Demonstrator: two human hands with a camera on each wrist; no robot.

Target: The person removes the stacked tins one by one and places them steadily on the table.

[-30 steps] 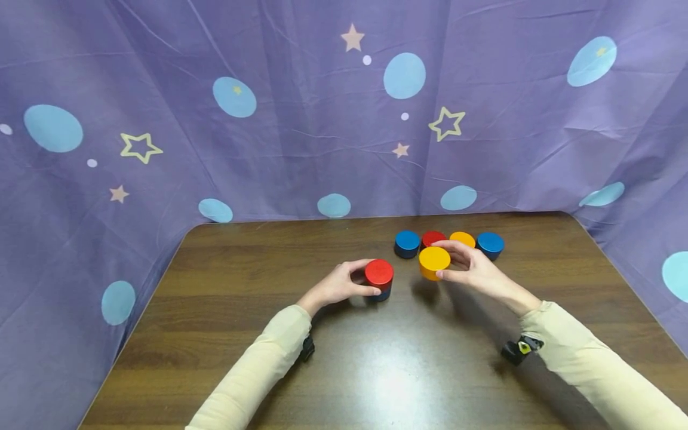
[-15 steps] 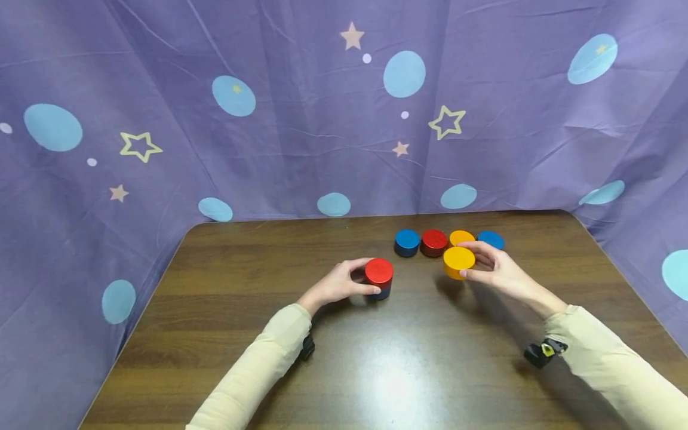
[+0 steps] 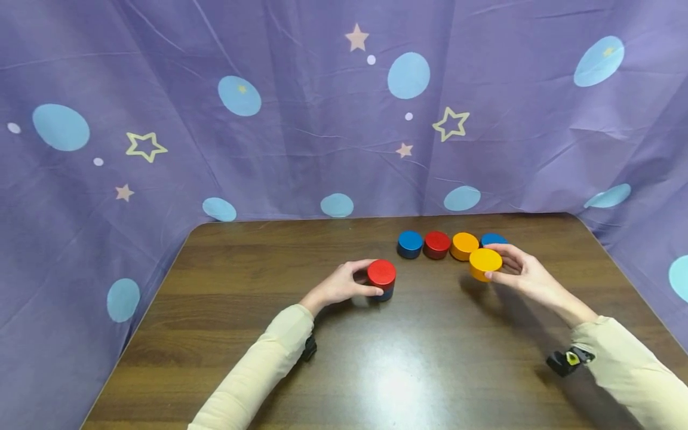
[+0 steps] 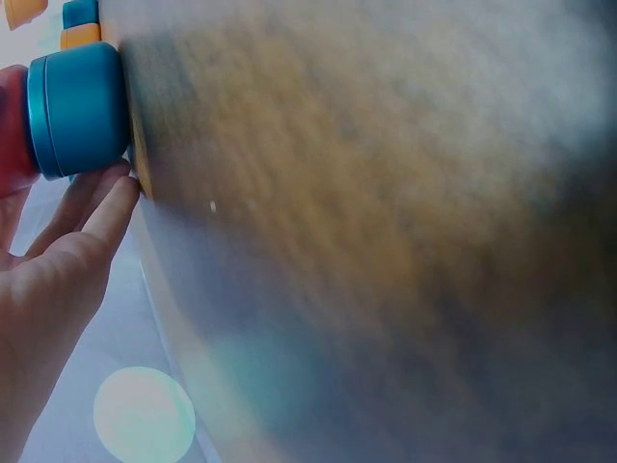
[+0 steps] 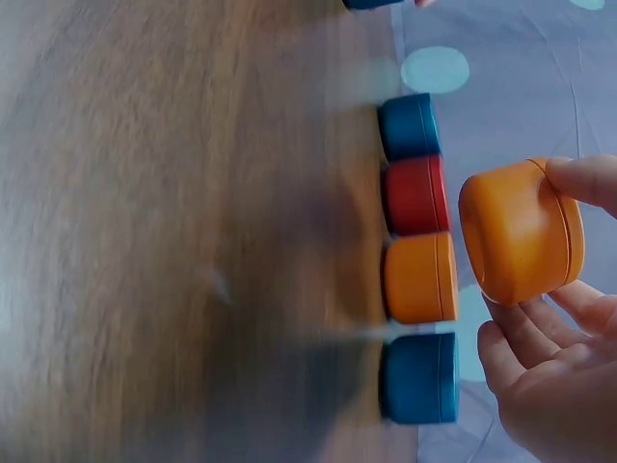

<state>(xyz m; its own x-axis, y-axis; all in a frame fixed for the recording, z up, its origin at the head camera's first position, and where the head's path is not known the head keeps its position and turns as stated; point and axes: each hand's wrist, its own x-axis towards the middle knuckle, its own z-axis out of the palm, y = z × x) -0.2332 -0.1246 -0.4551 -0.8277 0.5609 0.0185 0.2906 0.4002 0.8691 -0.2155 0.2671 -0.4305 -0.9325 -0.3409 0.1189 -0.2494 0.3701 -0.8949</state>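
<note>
My left hand curls round a two-piece stack on the table, a red cylinder on a blue cylinder. In the left wrist view the blue cylinder stands on the wood with my fingers against its side. My right hand pinches an orange cylinder between thumb and fingers, lifted off the table just in front of the right end of a row. In the right wrist view the orange cylinder is tilted, with my thumb on its rim.
Behind the hands a row stands on the brown table: blue cylinder, red cylinder, orange cylinder, blue cylinder. A purple star-printed cloth walls in the back and both sides.
My right hand has carried the orange cylinder to the right, away from the stack and to the right end of the row. The left hand and its stack have stayed put.
</note>
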